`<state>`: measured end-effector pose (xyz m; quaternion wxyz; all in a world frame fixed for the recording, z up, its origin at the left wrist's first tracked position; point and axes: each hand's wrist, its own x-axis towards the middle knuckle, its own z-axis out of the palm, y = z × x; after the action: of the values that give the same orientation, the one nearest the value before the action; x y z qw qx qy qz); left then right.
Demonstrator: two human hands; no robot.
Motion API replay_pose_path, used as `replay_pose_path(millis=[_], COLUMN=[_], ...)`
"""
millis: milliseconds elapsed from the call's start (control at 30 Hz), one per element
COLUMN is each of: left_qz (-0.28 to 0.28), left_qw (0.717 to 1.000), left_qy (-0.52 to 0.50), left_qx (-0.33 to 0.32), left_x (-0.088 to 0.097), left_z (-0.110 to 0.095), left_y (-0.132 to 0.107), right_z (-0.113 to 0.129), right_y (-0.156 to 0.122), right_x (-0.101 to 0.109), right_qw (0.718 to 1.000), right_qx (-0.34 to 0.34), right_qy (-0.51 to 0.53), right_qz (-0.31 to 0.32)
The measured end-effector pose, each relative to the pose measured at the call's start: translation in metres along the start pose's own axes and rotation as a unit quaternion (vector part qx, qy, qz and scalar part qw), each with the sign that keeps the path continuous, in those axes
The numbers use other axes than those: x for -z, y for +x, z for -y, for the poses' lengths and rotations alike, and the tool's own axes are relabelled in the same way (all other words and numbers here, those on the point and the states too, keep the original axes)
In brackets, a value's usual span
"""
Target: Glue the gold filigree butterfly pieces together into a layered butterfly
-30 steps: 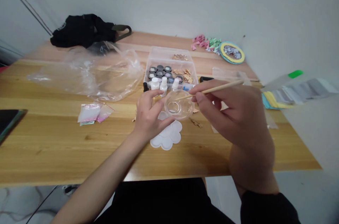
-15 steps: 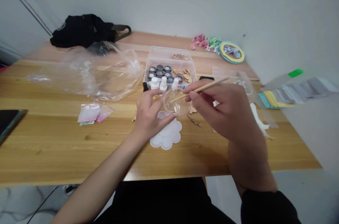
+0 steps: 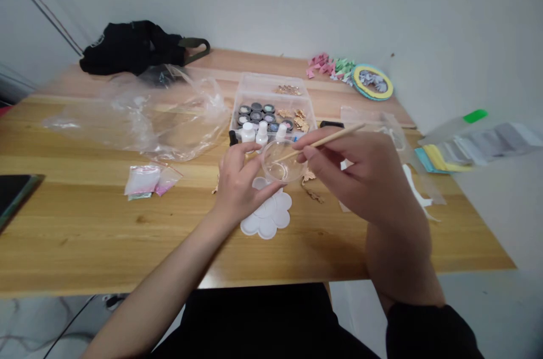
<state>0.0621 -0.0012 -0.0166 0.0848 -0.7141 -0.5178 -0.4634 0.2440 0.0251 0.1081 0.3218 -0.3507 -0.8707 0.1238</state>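
Note:
Between thumb and fingers, my left hand (image 3: 240,181) grips a small clear plastic cup (image 3: 285,169), tilted so its mouth faces me. A thin wooden stick (image 3: 335,137) is pinched in my right hand (image 3: 354,172), its lower end inside the cup. Whether the cup holds any liquid is hard to tell. Below the cup lies a white flower-shaped palette (image 3: 266,223), partly covered by my left hand. White bottles (image 3: 248,133) stand just behind the cup, and gold leaf-shaped pieces (image 3: 313,195) lie to its right.
A clear case (image 3: 271,87) with small dark-rimmed pots and gold pieces is open behind. Left are a crumpled plastic bag (image 3: 139,116) and small sachets (image 3: 144,180). Paper pieces (image 3: 322,66), a round frame (image 3: 372,83) and sample strips (image 3: 449,155) lie right. A black bag (image 3: 131,48) sits at the back.
Almost nothing differs. Both hands keep their grip, and the stick stays inside the cup with at most a very slight shift.

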Motion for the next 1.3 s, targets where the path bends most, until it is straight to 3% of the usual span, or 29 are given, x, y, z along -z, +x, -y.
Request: replay_pose_path(millis=[167,467,800,1033,1167,1300], left_qz=[0.018,0.061,0.136,0.156,0.165,0.162], left_qw=[0.999,0.989,0.924,0.882,0.876,0.879], left_qy=[-0.025,-0.101,-0.277,-0.336,-0.340,-0.343], left_qx=[0.036,0.085,0.225,0.290,0.299,0.290], left_x=[-0.002,-0.005,-0.001,-0.003,-0.003,-0.004], left_z=[0.002,0.008,0.007,0.011,0.011,0.011], left_y=[-0.001,-0.001,0.004,0.002,0.001,0.002], right_z=[-0.005,-0.012,-0.030,-0.038,-0.041,-0.041], right_y=[0.001,0.007,0.016,0.016,0.016,0.016], right_x=[0.000,-0.010,-0.018,-0.022,-0.021,-0.019], right_qw=[0.999,0.994,0.963,0.975,0.978,0.974], right_qx=[-0.021,-0.073,-0.157,-0.146,-0.138,-0.151], right_qy=[-0.024,0.076,0.221,0.157,0.139,0.165], right_qz=[-0.036,0.033,0.005,-0.053,-0.068,-0.042])
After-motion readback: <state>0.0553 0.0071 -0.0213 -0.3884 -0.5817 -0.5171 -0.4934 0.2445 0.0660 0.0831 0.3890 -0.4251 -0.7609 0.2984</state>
